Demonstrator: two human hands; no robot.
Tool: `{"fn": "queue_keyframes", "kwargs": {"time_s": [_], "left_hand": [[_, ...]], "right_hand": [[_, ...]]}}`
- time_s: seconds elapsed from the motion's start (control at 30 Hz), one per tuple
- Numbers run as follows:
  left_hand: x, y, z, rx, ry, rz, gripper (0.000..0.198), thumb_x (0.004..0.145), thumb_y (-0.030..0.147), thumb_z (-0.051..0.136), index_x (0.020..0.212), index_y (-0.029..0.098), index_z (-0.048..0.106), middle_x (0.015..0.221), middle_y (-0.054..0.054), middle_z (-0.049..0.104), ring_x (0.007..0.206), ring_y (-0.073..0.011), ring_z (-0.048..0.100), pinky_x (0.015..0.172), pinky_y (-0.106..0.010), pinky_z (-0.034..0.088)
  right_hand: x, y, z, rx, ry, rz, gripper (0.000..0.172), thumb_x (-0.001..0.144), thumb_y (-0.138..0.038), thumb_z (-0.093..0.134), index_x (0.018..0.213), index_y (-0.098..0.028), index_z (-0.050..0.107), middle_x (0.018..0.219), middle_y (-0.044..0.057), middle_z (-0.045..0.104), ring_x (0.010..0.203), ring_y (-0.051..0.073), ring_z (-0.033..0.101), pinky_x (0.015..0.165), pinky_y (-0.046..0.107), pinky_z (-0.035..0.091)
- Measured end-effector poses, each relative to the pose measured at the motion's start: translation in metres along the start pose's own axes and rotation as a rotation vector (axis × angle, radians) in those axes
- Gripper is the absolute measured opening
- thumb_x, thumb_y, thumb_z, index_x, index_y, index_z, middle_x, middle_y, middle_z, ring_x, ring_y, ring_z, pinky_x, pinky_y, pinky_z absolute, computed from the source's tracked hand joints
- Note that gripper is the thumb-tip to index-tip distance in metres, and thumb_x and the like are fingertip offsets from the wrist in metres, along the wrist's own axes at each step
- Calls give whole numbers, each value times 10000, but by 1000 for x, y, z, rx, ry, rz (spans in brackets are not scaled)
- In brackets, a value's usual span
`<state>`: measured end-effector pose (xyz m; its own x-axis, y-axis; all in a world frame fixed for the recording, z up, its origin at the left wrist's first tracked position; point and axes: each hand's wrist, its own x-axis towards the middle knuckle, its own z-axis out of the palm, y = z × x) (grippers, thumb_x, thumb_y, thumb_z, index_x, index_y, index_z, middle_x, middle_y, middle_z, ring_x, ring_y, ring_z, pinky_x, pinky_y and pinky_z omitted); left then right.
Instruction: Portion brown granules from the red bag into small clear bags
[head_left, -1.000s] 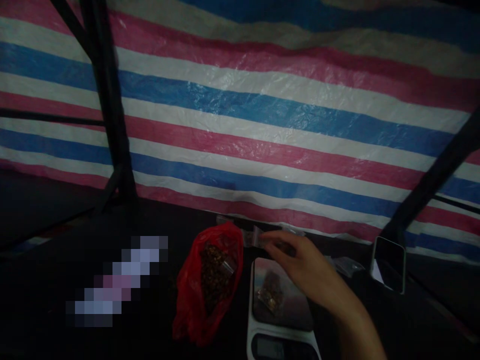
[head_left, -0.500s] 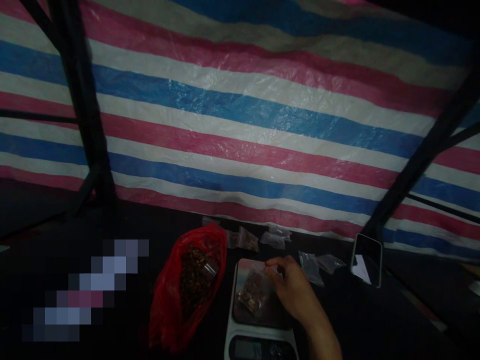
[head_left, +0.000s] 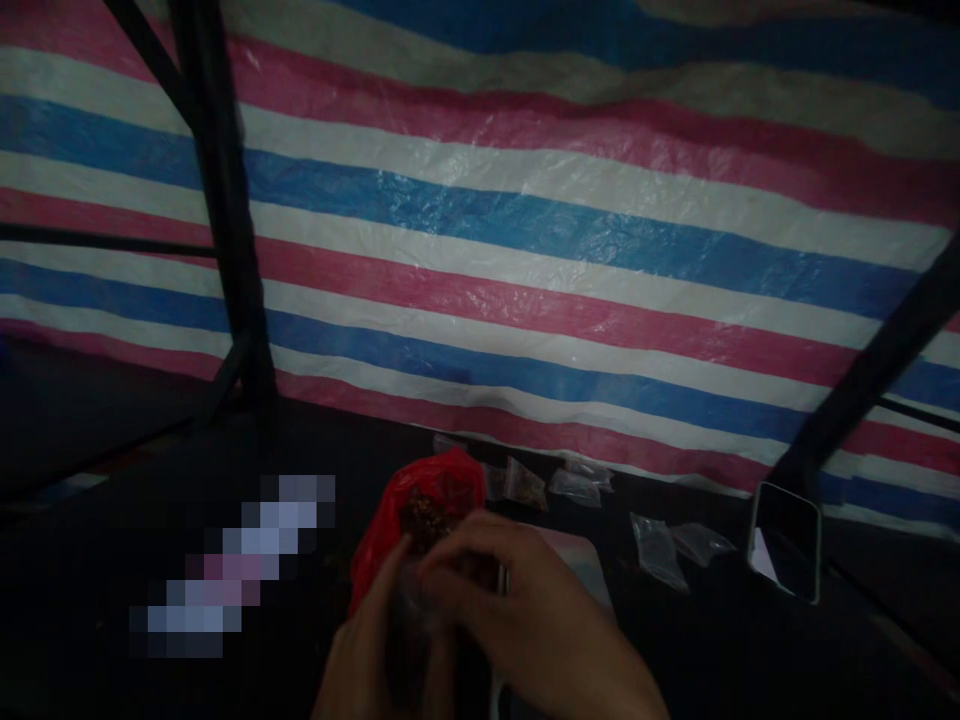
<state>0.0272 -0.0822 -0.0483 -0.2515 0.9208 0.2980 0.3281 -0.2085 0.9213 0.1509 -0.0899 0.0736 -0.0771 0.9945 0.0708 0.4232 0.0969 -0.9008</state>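
Observation:
Low in the middle of the dim picture, both my hands are closed together on a small clear plastic bag [head_left: 409, 615] of brown bits. My left hand [head_left: 367, 655] holds it from below, my right hand [head_left: 525, 620] pinches its top. Just behind them stands an open red plastic bag [head_left: 420, 500] filled with the same brown bits. A white kitchen scale [head_left: 577, 560] lies under my right hand, mostly hidden by it.
Several small clear bags [head_left: 555, 485] lie on the dark table near a striped red, white and blue tarpaulin [head_left: 525, 250]. A phone [head_left: 784, 540] leans at the right. Dark metal poles [head_left: 217, 200] stand at left and right.
My right hand has lifted the small bag off the scale and carried it left over the red bag. My left hand has come into view and joined it.

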Motion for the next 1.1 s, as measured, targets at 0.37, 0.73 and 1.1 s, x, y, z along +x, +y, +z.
{"fn": "queue_keyframes", "kwargs": {"time_s": [0.37, 0.73, 1.1], "left_hand": [[50, -22, -35, -88, -16, -147, 847, 757, 709, 723, 1470, 276, 580, 1384, -129, 738, 1271, -402, 705, 1097, -614, 550], [57, -45, -29, -3, -161, 95, 617, 838, 564, 714, 1383, 280, 653, 1309, -96, 763, 1215, -351, 704, 1060, -575, 560], [56, -34, -21, 42, -151, 57, 670, 826, 613, 679, 1373, 226, 670, 1258, -132, 769, 1193, -391, 684, 1053, -619, 536]], "right_hand": [[48, 60, 23, -402, 281, 89, 436, 810, -50, 767, 1220, -196, 802, 1191, 135, 795, 1237, 397, 635, 1113, 569, 412], [35, 16, 26, -11, 171, -241, 496, 772, 35, 594, 1077, -288, 814, 1190, -19, 802, 1146, 168, 723, 1053, 293, 504], [37, 25, 31, -36, 160, -291, 493, 794, 47, 576, 1060, -291, 818, 1177, -10, 803, 1129, 173, 735, 1049, 303, 523]]}}
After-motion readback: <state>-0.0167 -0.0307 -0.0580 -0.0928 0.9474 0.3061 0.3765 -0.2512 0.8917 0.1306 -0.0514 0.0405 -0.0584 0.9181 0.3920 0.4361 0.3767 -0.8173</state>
